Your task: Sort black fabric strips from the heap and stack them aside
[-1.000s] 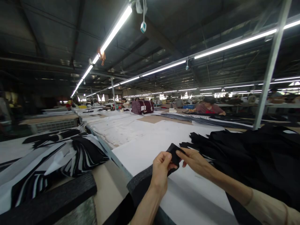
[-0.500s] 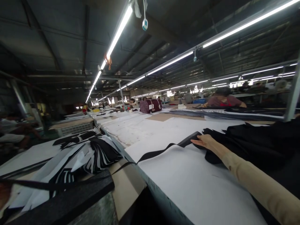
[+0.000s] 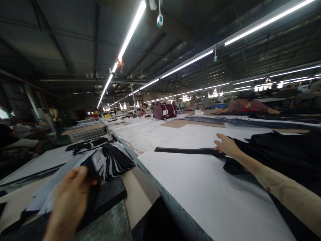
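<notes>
One narrow black fabric strip (image 3: pixel 185 150), lying flat on white paper (image 3: pixel 200 201). My right hand (image 3: pixel 227 145) beside it, fingers loosely spread. My left hand (image 3: pixel 70 201), fingers curled, pinching dark cloth (image 3: pixel 92 197).

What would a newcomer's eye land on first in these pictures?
The long white-topped table fills the middle of the view, with a heap of black fabric at right and a narrow black strip stretched toward the right hand. At lower left, the left hand grips dark fabric beside a black-and-white striped bundle. Overhead, rows of fluorescent tubes run down the long factory hall.
</notes>
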`<action>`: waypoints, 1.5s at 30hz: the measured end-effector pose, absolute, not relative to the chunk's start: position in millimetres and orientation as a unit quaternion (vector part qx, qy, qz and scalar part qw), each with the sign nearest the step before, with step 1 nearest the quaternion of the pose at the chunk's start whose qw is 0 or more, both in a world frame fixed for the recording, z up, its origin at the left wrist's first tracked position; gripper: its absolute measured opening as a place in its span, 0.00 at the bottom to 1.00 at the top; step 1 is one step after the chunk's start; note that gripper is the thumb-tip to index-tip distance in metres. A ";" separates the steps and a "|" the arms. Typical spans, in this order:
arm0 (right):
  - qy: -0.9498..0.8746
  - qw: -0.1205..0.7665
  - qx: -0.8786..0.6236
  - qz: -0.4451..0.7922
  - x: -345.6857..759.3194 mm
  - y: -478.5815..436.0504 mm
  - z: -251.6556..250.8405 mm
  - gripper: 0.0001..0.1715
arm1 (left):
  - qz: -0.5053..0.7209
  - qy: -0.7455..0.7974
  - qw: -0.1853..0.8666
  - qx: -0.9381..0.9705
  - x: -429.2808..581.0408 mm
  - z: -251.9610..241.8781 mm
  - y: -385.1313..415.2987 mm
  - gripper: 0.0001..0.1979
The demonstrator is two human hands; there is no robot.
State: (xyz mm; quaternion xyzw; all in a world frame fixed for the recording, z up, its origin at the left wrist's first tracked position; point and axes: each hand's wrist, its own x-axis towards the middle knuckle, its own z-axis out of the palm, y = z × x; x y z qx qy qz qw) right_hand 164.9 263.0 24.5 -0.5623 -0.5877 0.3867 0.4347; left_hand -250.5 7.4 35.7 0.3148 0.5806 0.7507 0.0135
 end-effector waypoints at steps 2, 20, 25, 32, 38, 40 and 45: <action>-0.649 0.384 -0.525 0.396 152.6 233.7 28.5 0.23 | 0.737 0.518 0.155 0.406 -208.0 10.1 29.8 0.14; -0.757 0.187 -0.400 0.482 172.3 135.9 -34.7 0.35 | 0.441 0.464 0.311 0.702 -3.6 -40.1 78.1 0.15; -0.837 0.193 -0.382 0.342 184.1 137.0 -32.9 0.24 | 0.370 0.523 0.098 0.762 -1.0 -28.7 89.3 0.11; -0.851 0.178 -0.395 0.296 212.1 146.0 -35.9 0.17 | 0.252 0.503 0.168 0.810 18.1 -39.0 107.1 0.14; -0.864 0.199 -0.422 0.191 249.5 154.6 -30.0 0.16 | 0.236 0.475 0.097 0.842 31.2 -44.3 114.9 0.15; -0.865 0.188 -0.435 0.166 256.8 152.9 -24.7 0.15 | 0.217 0.468 0.086 0.852 30.6 -43.3 115.3 0.15; -0.874 0.185 -0.410 0.185 255.8 144.4 -18.0 0.17 | 0.190 0.466 0.120 0.856 17.4 -39.5 105.2 0.14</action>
